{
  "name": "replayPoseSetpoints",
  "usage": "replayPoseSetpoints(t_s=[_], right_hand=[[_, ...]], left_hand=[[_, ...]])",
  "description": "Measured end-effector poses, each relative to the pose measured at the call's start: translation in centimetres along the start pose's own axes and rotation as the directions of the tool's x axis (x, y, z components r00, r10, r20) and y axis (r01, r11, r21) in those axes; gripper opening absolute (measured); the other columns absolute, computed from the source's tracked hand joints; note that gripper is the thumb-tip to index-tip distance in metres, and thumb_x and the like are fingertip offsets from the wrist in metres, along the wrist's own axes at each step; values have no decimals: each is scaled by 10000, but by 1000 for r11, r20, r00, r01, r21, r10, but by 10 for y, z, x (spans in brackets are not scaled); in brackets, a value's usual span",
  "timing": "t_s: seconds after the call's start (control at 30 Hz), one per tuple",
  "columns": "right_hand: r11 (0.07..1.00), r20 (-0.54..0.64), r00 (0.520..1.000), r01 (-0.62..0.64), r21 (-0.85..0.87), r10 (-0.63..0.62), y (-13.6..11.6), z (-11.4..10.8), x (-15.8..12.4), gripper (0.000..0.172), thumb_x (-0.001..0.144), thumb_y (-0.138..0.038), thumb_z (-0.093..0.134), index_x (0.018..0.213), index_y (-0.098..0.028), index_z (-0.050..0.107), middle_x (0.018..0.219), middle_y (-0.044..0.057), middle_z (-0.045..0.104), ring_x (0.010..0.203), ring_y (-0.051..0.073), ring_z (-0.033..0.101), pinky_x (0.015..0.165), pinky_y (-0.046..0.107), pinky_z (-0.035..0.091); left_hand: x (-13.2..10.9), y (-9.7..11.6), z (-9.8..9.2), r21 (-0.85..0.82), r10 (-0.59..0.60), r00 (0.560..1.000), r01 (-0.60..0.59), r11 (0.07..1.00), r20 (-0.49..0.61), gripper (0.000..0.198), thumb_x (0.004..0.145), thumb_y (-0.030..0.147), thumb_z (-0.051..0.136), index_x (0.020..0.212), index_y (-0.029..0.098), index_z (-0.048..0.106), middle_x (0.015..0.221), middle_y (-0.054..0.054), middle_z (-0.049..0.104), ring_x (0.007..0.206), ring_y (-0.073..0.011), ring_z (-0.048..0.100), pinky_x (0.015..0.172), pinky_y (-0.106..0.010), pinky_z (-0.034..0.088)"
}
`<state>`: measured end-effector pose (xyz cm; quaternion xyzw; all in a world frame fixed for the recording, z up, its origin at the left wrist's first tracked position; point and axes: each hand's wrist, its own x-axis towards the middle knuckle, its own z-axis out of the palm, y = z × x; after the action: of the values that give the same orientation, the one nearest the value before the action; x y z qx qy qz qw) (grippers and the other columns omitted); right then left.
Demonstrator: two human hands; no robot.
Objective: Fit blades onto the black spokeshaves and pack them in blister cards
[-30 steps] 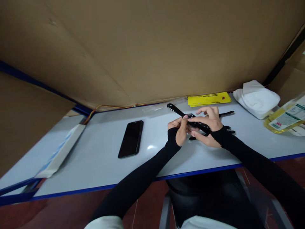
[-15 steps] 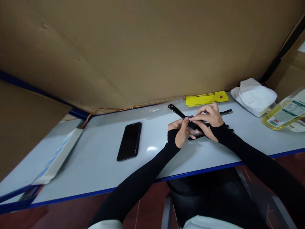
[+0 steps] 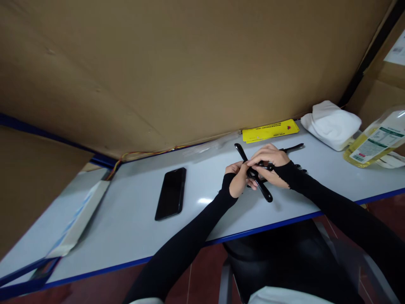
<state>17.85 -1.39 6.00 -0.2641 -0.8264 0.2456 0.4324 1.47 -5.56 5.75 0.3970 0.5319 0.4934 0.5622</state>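
Black strap (image 3: 265, 193) clasped by left hand (image 3: 238, 180) and right hand (image 3: 269, 158); bottle (image 3: 371, 145) holds yellow liquid (image 3: 350, 156).

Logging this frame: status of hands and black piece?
Left hand, right hand both grip black piece over table. Loose black strips behind right hand. Phone well apart.

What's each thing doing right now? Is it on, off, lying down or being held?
Phone: screen dark, lying flat on the table.
Long black piece: held in both hands.
Left hand: fingers shut on the piece.
Right hand: fingers shut on the piece.
Yellow cards: stacked, lying flat.
White cloth: bundled up.
Bottle: lying down, yellow liquid inside.
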Motion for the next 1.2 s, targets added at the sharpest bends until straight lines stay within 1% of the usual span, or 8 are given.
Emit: replayPoseSetpoints(t_s=[0.2,0.37,0.47,0.63,0.77,0.9,1.07,1.2], right_hand=[[987,34,987,-155,29,154,5,2,-2,111,886,-210,775,991,-215,810,975,43,708,749,132,616,568,236,449],[999,138,990,35,-18,-33,13,2,1,143,988,-190,656,978,-218,796,970,58,725,881,182,611,783,305,492],[995,209,973,91,38,-97,18,1,3,160,988,-159,622,949,-214,767,933,58,710,866,190,593,804,322,487],[990,252,966,-86,115,55,10,-7,3,201,976,-178,595,962,-223,791,986,42,645,691,114,505,625,252,422],[955,128,967,-239,174,218,-4,-10,2,186,895,-266,704,1056,-212,780,1075,56,642,655,84,526,520,223,370],[920,103,940,-341,193,327,-7,-7,1,211,791,-322,818,934,-176,765,834,31,703,646,110,568,547,237,397],[922,164,937,-337,191,308,0,-7,0,190,866,-274,663,957,-204,815,979,58,730,646,97,558,540,238,403],[924,134,943,-326,202,304,-4,-8,0,317,781,-339,802,1065,-199,781,1004,72,710,806,151,626,532,221,403]], left_hand=[[12,-9,-5,-24,-87,994,86,996,-61,349,733,489,732,732,153,641,506,-53,665,330,-200,588,317,-284,475],[14,-11,-9,25,-140,990,140,990,-8,328,832,452,659,698,154,627,516,-41,647,366,-173,592,344,-243,424],[11,-7,-13,86,-187,980,181,980,65,330,852,427,654,662,159,620,479,-17,606,347,-133,552,361,-210,377],[8,0,-19,134,-166,976,148,980,139,320,854,412,611,648,167,625,422,-10,568,288,-108,463,346,-203,316],[9,3,-14,147,-190,979,177,973,74,293,835,410,637,672,167,639,399,-11,553,281,-126,452,332,-218,316],[6,9,-5,166,-175,984,178,970,-35,296,848,393,669,667,162,636,381,1,526,295,-125,470,323,-198,271],[2,16,-1,164,-179,981,190,968,-77,297,889,337,632,660,149,646,393,-9,546,273,-100,419,325,-201,261],[1,16,-1,172,-177,979,192,966,-98,275,877,345,651,683,151,657,399,-2,547,285,-114,449,320,-200,264]])
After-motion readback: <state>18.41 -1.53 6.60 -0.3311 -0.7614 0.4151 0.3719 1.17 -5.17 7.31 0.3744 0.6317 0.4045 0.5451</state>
